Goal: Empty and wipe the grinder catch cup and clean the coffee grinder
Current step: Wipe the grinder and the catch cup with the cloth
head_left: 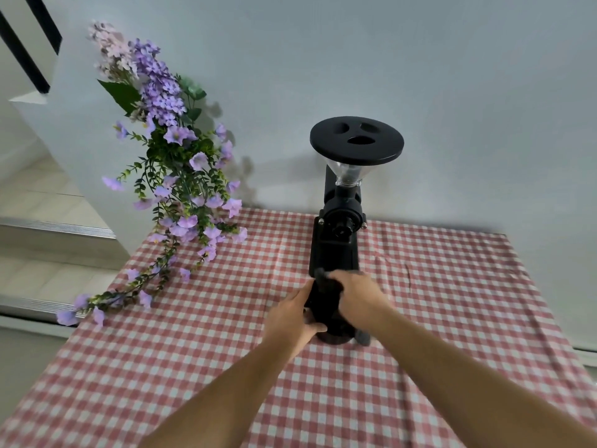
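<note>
A black coffee grinder [339, 240] with a clear funnel hopper and a round black lid [357, 140] stands at the back of the table. In front of its base is the black catch cup [326, 305], held between both hands. My left hand [290, 318] grips the cup's left side. My right hand [355, 295] presses a dark grey cloth [323, 275] onto the cup's top; a corner of the cloth [363, 337] hangs out by the cup's lower right. The cup's inside is hidden.
A red-and-white checked tablecloth [452, 318] covers the table. A spray of purple artificial flowers [181, 189] leans over the table's back left corner. A white wall stands right behind the grinder. Steps lie to the left of the table.
</note>
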A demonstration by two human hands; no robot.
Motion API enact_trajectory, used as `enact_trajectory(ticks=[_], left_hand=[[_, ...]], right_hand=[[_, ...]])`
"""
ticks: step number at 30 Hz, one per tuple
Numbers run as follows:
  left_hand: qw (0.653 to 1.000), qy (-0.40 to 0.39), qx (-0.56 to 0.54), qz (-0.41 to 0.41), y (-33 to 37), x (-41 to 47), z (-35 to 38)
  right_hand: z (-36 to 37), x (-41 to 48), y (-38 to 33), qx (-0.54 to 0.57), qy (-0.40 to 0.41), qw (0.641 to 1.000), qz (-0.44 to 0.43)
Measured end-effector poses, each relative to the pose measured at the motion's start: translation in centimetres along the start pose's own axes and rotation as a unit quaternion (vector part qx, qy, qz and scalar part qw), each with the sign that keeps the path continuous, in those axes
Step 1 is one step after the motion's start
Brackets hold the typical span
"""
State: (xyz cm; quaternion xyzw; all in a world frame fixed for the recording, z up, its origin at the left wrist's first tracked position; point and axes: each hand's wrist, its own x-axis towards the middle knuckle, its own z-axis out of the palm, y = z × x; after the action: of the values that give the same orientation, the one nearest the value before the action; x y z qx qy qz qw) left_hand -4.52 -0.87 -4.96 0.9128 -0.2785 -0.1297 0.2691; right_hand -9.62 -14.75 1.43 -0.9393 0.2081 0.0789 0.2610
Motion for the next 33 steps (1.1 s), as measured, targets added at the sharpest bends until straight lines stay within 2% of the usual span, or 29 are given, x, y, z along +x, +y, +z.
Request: enact_trajectory(ticks=[1, 3, 6, 8, 10, 12, 15, 18, 20, 23, 25, 27, 29, 31, 33], left_hand=[[1.000, 0.001, 0.001, 0.001, -0.1, 0.1, 0.1], [1.000, 0.004, 0.009, 0.007, -0.1, 0.0, 0.1], [0.999, 0.010, 0.030, 0.010, 0.1, 0.0, 0.0], [0.999, 0.005, 0.041, 0.007, 0.2, 0.0, 0.0], [0.999, -0.006, 0.040, -0.003, 0.3, 0.2, 0.0], [1.000, -0.020, 0.016, -0.017, 0.2, 0.5, 0.0], [1.000, -0.023, 0.000, -0.019, 0.0, 0.6, 0.0], [1.000, -0.011, 0.007, -0.009, -0.6, 0.7, 0.1], [1.000, -0.009, 0.016, -0.009, -0.6, 0.7, 0.2], [0.999, -0.005, 0.035, 0.002, -0.5, 0.7, 0.1], [0.999, -0.001, 0.047, 0.012, -0.4, 0.7, 0.0], [0.999, -0.001, 0.049, 0.009, -0.3, 0.7, 0.0], [0.999, 0.005, 0.046, 0.004, -0.3, 0.5, 0.2], [0.999, 0.016, 0.039, 0.000, -0.3, 0.3, 0.4], [1.000, 0.023, 0.021, 0.000, -0.2, 0.2, 0.4]], right_hand=[[1.1, 0.0, 0.0, -0.068, -0.035, 0.997, -0.025], [1.6, 0.0, 0.4, -0.179, -0.056, 0.980, -0.064], [0.5, -0.3, 0.9, -0.283, -0.024, 0.956, -0.071], [0.3, -0.6, 0.8, -0.305, -0.018, 0.951, -0.043], [0.2, -0.4, 0.5, -0.259, -0.029, 0.965, -0.006], [0.0, 0.3, 0.0, -0.168, -0.044, 0.985, 0.019], [0.9, 0.6, -0.9, -0.103, -0.067, 0.992, -0.003], [2.6, -0.9, -0.2, -0.144, -0.042, 0.985, -0.084], [3.1, -2.3, 2.0, -0.223, -0.040, 0.963, -0.148], [2.9, -3.7, 4.9, -0.303, 0.015, 0.927, -0.219], [2.4, -4.4, 5.0, -0.316, 0.040, 0.924, -0.211], [2.0, -4.4, 5.2, -0.325, 0.029, 0.922, -0.210], [1.3, -4.7, 5.3, -0.308, 0.021, 0.935, -0.175], [0.6, -4.7, 4.9, -0.233, 0.057, 0.962, -0.129], [-0.2, -4.2, 4.0, -0.108, 0.111, 0.986, -0.058]])
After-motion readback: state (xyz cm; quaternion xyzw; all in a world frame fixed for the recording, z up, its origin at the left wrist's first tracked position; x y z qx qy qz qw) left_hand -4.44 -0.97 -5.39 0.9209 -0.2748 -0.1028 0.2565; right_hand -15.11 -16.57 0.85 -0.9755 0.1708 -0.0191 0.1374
